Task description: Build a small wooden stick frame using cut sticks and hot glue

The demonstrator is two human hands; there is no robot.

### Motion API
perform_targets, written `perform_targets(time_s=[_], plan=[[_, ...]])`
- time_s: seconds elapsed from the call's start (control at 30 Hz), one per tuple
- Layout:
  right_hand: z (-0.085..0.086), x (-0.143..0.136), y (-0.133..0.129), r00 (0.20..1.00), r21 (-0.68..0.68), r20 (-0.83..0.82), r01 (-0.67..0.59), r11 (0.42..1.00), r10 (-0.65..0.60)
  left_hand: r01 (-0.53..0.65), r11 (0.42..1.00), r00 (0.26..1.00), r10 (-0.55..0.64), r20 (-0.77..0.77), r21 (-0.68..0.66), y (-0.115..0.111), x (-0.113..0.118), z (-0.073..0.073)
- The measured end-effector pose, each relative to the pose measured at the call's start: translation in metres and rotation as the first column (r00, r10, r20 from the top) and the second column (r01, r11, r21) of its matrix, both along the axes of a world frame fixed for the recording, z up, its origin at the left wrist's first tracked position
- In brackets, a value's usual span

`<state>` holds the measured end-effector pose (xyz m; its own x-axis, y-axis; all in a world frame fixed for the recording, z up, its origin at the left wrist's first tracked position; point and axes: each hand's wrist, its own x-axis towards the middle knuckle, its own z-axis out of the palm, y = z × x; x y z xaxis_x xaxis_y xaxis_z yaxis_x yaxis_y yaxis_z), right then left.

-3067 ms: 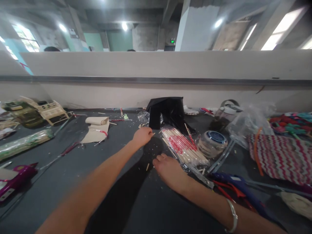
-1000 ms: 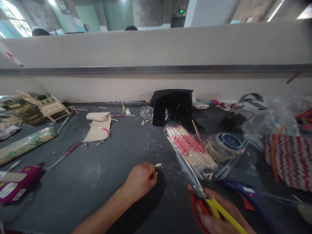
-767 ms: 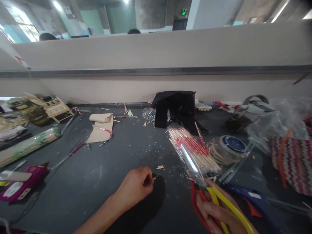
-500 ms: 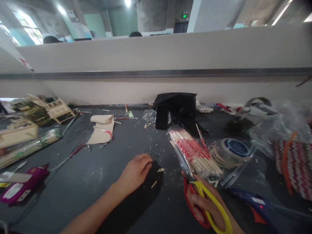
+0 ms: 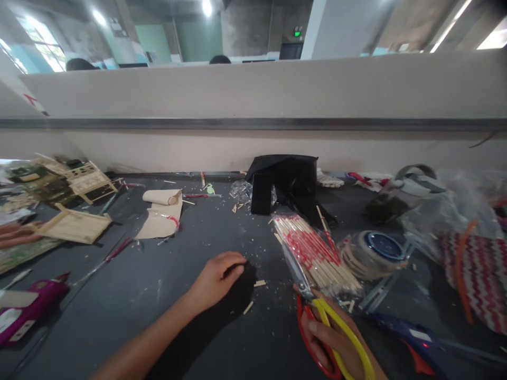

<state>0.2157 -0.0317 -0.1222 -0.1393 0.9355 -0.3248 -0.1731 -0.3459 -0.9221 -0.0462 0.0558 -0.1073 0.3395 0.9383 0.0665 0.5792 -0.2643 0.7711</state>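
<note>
My right hand grips a pair of scissors with one red and one yellow handle loop. Their blades point away from me and look nearly closed, along the left side of a clear bag of red-tipped thin wooden sticks. My left hand is low over the dark table, fingers loosely curled and a gap between thumb and forefinger. Nothing shows in it. Two short cut stick pieces lie just to its right.
A blue glue gun with a red light and a lidded clear jar are at the right. Further back are a black phone and brown paper. At the left, a person's hand is at a wooden frame, near a purple glue gun.
My left thumb has come away from the fingers, widening the gap. At the left, the wooden frame has shifted right with the other person's hand. The scissors stay in my right hand.
</note>
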Motion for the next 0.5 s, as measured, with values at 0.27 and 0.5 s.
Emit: perform_targets(time_s=[0.27, 0.5], plan=[[0.002, -0.002, 0.000, 1.000, 0.023, 0.005, -0.001, 1.000, 0.001, -0.262, 0.872, 0.884, 0.389, 0.260, -0.413, -0.036, -0.007, 0.010], [0.000, -0.004, -0.001, 1.000, -0.002, 0.006, 0.026, 1.000, -0.026, -0.848, 0.530, 0.517, 0.835, 0.189, -0.023, -0.008, -0.113, 0.007]])
